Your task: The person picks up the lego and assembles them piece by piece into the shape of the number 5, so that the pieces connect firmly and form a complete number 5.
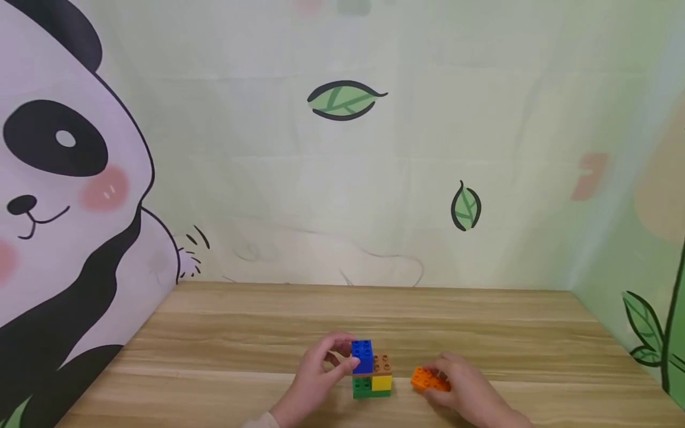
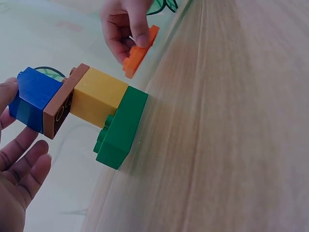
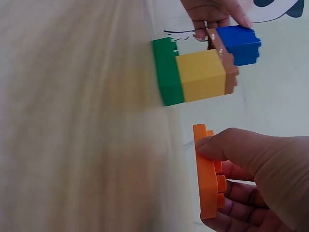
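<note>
A small tower of toy bricks stands on the wooden table: a green brick (image 2: 123, 128) at the bottom, a yellow brick (image 1: 382, 383) on its right part, a flat brown brick (image 1: 382, 364) over that, and a blue brick (image 1: 362, 356) on the brown one's left end. My left hand (image 1: 321, 374) pinches the blue brick between thumb and fingers. To the tower's right, my right hand (image 1: 471, 386) grips a flat orange brick (image 3: 206, 179) by its edges, studs toward the palm in the right wrist view. Orange brick and tower are apart.
The wooden table (image 1: 257, 333) reaches back to a pale wall (image 1: 257, 178) printed with leaves. A large printed panda (image 1: 69, 238) covers the left side panel, and a green plant print (image 1: 644, 333) is on the right one.
</note>
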### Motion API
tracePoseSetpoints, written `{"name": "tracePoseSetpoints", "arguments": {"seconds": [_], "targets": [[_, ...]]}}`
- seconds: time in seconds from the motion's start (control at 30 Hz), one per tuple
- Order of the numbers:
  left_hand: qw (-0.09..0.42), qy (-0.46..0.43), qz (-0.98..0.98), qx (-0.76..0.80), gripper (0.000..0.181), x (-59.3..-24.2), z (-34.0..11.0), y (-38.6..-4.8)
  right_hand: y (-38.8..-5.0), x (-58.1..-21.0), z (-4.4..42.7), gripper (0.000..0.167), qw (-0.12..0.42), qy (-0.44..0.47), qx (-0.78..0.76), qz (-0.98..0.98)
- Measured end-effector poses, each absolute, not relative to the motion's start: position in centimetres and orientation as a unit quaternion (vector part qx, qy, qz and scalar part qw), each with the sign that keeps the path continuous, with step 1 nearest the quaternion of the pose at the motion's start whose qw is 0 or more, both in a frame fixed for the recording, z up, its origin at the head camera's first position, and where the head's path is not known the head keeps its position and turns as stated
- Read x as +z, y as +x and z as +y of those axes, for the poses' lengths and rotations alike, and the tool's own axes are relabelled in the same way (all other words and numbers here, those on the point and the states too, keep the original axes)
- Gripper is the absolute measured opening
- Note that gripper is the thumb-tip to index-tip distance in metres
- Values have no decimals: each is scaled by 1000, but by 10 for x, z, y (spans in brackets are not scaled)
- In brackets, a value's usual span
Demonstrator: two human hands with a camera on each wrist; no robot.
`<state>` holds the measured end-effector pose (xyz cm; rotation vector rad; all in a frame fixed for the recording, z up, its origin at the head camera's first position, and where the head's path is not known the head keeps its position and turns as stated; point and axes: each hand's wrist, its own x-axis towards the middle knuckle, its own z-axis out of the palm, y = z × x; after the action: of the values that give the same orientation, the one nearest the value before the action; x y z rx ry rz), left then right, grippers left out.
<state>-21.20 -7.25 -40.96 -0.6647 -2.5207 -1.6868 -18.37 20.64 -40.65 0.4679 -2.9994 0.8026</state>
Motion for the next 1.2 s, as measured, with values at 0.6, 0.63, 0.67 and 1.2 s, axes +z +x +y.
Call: {"name": "tracePoseSetpoints", "arguments": {"seconds": [0.6, 0.63, 0.67, 1.2], "targets": [[-2, -203, -807, -555, 42, -407, -72, -212, -184, -370, 213, 30, 68, 204, 262, -941], [-3, -203, -806, -556, 43, -407, -72, -213, -185, -368, 213, 30, 65, 205, 261, -941], [-4, -203, -806, -556, 44, -407, -72, -213, -185, -366, 213, 30, 65, 210, 259, -940], [-2, -205, -797, -568, 43, -409, -73, -214, -194, -333, 197, 30, 47, 237, 266, -933]]}}
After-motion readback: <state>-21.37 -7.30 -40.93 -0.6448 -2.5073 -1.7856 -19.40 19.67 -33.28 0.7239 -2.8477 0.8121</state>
